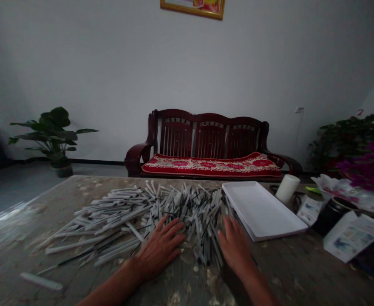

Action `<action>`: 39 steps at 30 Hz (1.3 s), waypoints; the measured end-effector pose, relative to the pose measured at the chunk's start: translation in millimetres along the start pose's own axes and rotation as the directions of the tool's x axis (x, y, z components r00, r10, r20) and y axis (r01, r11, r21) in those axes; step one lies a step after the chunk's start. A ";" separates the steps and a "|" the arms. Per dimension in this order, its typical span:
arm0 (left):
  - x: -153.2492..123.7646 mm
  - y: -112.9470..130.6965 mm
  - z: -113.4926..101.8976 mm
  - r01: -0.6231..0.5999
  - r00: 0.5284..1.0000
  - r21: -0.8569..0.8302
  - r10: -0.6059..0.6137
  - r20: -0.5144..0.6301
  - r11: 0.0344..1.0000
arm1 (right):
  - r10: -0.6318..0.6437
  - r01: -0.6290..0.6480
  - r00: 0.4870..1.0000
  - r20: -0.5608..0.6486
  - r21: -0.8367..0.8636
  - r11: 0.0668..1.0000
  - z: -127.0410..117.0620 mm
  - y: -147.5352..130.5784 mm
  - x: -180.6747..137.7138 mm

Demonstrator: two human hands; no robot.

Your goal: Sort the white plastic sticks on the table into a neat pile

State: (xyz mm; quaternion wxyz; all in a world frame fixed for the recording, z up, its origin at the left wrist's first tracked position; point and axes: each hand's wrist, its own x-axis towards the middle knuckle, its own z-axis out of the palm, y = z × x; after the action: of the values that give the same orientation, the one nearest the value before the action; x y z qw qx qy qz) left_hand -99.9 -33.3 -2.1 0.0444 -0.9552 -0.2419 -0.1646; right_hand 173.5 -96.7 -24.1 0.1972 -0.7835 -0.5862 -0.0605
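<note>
A large heap of slim whitish sticks (120, 214), pen-like, with thin black rods among them, spreads over the table (187, 289). My left hand (162, 244) lies palm down at the heap's near edge, fingers spread and touching the sticks. Against the right side of the heap rests my right hand (234, 244), its fingers stretched forward and the thumb apart. Neither hand grips anything that I can see; the palms are hidden. One loose flat whitish stick (41, 281) lies apart at the near left.
Right of the heap lies a shallow white tray (270, 212). Beyond it stand a white roll (287, 188), a black cup (333, 214) and printed white papers (352, 238). A wooden bench (193, 131) with a red patterned cover is behind the table; a potted plant (56, 136) stands left.
</note>
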 end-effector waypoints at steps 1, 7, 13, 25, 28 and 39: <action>-0.3 10.8 -0.8 0.004 1.000 -0.005 -0.004 -0.019 1.000 | -0.007 0.007 1.000 -0.017 -0.029 1.000 -2.2 15.9 -5.4; 25.7 86.9 6.6 -0.370 0.925 -0.155 0.378 0.026 0.916 | 0.047 -0.045 0.999 0.026 -0.081 0.996 14.2 59.8 -32.6; 49.3 74.3 22.7 -0.232 0.971 -0.129 0.237 0.021 0.964 | 0.086 -0.086 0.996 0.006 0.204 0.975 43.3 22.1 -12.7; 43.3 29.9 18.9 -0.031 0.999 -0.043 0.029 -0.038 0.999 | -0.030 0.042 0.998 -0.050 0.246 0.968 -10.0 23.4 14.5; 44.2 45.3 23.4 0.040 0.998 -0.049 -0.043 -0.051 0.998 | -0.038 0.034 0.999 0.033 0.092 0.995 -16.4 21.7 6.5; 50.6 86.7 37.0 0.292 0.925 -0.180 -0.325 -0.197 0.939 | 0.001 0.000 1.000 -0.006 0.155 0.988 -8.0 26.1 3.7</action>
State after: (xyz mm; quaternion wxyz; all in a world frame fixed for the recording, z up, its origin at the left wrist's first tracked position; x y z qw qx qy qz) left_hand -5.7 -80.8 -20.3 -0.0258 -0.8811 -0.3700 -0.2936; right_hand 200.3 -102.6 -21.7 0.2593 -0.7659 -0.5881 -0.0170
